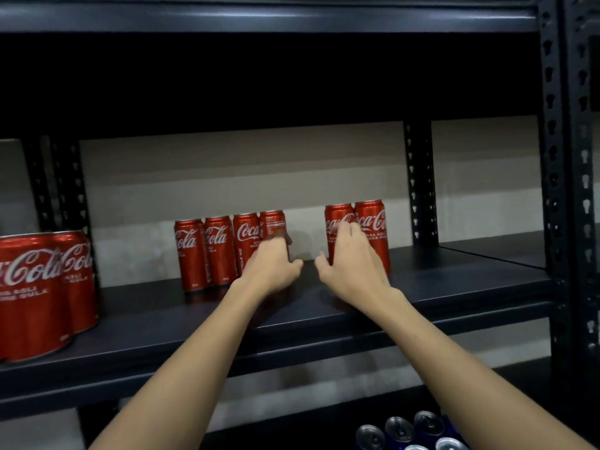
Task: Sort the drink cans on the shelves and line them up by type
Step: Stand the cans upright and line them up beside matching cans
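The red cola cans stand upright on the dark shelf point(324, 306): a row of four point(227, 251) at 9 o'clock of a gap, a pair point(373, 235) at 3 o'clock. The rightmost can of the four is gripped by the left hand point(272, 271); the pair's nearer can is clasped by the right hand point(352, 267), presumably so the gap can be closed.

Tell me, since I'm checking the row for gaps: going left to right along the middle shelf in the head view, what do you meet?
Shrink-wrapped cola pack → row of four red cans → left hand → gap → right hand → pair of red cans → shelf upright.
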